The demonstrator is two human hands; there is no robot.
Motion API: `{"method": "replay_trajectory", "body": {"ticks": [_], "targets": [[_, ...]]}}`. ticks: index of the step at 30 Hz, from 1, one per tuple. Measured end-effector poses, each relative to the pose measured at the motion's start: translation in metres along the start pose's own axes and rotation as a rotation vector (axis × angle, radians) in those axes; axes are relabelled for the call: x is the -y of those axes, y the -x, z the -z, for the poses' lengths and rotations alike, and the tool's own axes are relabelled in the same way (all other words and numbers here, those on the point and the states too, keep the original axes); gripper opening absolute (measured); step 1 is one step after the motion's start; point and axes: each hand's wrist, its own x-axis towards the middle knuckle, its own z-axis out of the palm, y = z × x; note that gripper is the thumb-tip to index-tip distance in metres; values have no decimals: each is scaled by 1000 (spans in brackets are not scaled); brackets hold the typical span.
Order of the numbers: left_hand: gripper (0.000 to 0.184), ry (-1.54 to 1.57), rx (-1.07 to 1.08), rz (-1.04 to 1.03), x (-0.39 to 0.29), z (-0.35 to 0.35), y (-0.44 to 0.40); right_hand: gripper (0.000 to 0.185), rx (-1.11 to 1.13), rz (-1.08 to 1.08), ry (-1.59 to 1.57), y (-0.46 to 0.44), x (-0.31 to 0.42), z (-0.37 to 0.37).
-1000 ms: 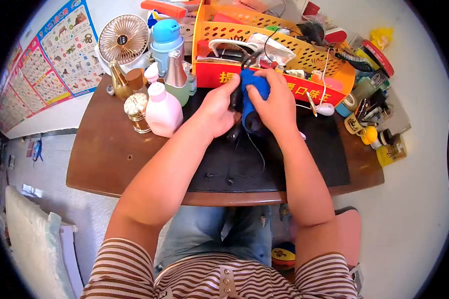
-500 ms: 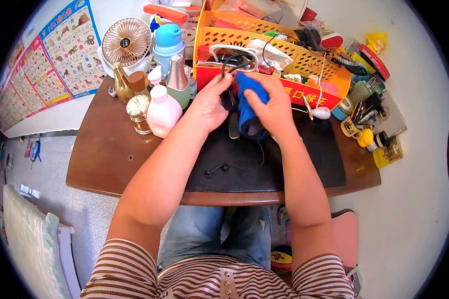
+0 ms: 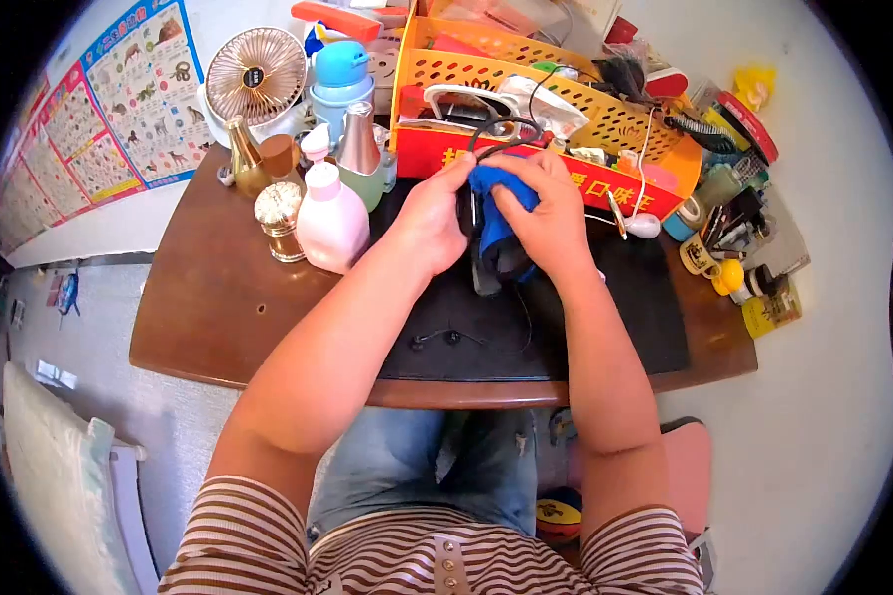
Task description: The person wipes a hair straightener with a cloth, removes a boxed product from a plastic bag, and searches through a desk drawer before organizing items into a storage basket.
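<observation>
My left hand point(image 3: 435, 220) is closed around a black corded object point(image 3: 469, 210), mostly hidden by the fingers, so its kind is unclear. A loop of its black cable point(image 3: 511, 121) rises above both hands. Closed on a blue cloth point(image 3: 496, 230) with a dark lower end, my right hand point(image 3: 551, 213) presses it against the black object. Both hands meet over the black desk mat point(image 3: 615, 332). Beneath them, on the mat, lie black earphones point(image 3: 452, 337) with a thin wire.
Behind the hands stands an orange basket point(image 3: 655, 94) full of odds and ends. To the left are a pink pump bottle point(image 3: 332, 223), a gold-capped jar point(image 3: 281, 218), a blue water bottle point(image 3: 341, 74) and a small fan point(image 3: 256, 74). Small containers crowd the desk's right edge.
My left hand has shifted right, closer to the right hand. The black object now sits against the blue cloth, and the cable loop has swung up and right.
</observation>
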Motion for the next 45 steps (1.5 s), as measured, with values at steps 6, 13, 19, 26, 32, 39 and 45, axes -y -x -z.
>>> {"method": "replay_trajectory", "body": {"ticks": [6,13,19,26,32,39,45], "targets": [[34,-28,-55,-68,-15,9,-1,34,453,155,-96,2,-4,7],[36,40,63,-89,-3,6,-6,33,-111,-40,209,-4,-11,9],[31,37,6,-106,-4,7,-6,34,174,46,126,2,-5,12],[33,8,72,-110,-6,3,-2,34,118,-49,152,-2,-8,11],[39,-68,120,-161,-1,8,-9,34,-17,13,125,-6,-23,22],[29,-152,11,-178,-5,9,-9,35,-117,-87,337,-3,-18,12],[24,-674,-47,-389,1,-1,-5,31,-346,-38,156,-10,-14,32]]}}
